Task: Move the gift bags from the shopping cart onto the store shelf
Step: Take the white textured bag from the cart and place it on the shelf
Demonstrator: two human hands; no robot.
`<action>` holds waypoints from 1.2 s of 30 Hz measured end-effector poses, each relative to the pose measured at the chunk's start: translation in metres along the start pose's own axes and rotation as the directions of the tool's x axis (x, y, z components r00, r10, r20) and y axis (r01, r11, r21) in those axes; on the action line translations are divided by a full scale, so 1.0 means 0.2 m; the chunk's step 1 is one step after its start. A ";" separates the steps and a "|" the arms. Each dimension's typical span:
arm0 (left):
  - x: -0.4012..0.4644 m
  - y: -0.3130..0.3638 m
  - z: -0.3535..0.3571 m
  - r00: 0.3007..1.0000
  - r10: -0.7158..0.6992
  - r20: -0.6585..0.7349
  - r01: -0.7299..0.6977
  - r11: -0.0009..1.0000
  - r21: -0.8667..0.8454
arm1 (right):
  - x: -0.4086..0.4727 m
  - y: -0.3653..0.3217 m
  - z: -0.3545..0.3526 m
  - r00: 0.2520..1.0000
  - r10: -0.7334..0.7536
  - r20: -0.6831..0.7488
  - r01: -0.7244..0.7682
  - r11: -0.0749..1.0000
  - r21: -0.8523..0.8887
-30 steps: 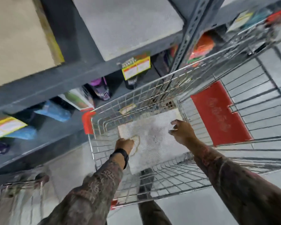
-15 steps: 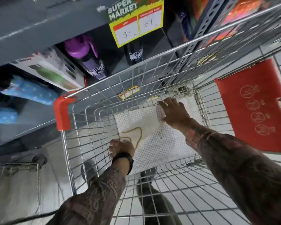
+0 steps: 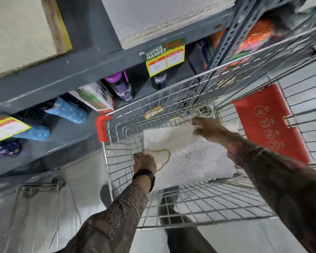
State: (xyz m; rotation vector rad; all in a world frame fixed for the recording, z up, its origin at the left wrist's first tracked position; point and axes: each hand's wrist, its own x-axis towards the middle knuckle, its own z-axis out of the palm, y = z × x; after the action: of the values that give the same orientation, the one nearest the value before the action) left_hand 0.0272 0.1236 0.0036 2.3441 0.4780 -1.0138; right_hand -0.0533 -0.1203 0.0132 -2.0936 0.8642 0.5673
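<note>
Gift bag (image 3: 186,157) flat in cart (image 3: 199,212), pickup step: L hand (image 3: 144,161) fisted at handle end, R hand (image 3: 206,127) spread on far edge; next lift w/ both to shelf (image 3: 80,70).

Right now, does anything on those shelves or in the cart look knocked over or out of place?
Yes. On the lower shelf, blue dotted bottles lie on their sides, while the purple-capped bottle beside them stands upright. In the cart, the white gift bag lies flat, which seems normal.
</note>
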 end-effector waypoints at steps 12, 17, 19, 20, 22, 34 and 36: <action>-0.59 0.42 -0.90 0.706 0.671 -0.227 -0.708 0.673 -0.215 | -0.91 -0.51 -0.48 0.917 -0.066 -0.393 0.144 0.975 0.172; -0.69 0.43 -1.22 0.729 0.613 -0.304 -0.684 0.658 -0.314 | -1.14 -0.73 -0.64 0.868 -0.094 -0.487 0.274 0.909 0.313; -0.76 0.42 -1.28 0.819 0.543 -0.188 -0.562 0.689 -0.459 | -1.17 -0.81 -0.67 0.867 -0.026 -0.498 0.276 0.856 0.437; -0.79 0.40 -1.27 0.845 0.527 -0.088 -0.490 0.698 -0.522 | -1.18 -0.84 -0.68 0.871 0.005 -0.491 0.273 0.827 0.491; -0.79 0.39 -1.26 0.825 0.552 0.119 -0.381 0.699 -0.605 | -1.19 -0.92 -0.68 0.871 0.070 -0.486 0.254 0.782 0.569; -0.67 0.50 -1.49 0.797 0.580 0.172 -0.349 0.673 -0.653 | -1.14 -1.15 -0.46 0.841 0.250 -0.480 0.257 0.596 0.761; -0.65 0.50 -1.52 0.791 0.589 0.163 -0.372 0.676 -0.637 | -1.13 -1.19 -0.44 0.827 0.269 -0.493 0.268 0.581 0.768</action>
State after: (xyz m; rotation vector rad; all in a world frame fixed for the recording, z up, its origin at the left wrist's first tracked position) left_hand 0.1633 0.2124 0.3098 1.5511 -0.0205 -0.8441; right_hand -0.0209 0.0060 0.3273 -1.3362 1.1639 -0.4864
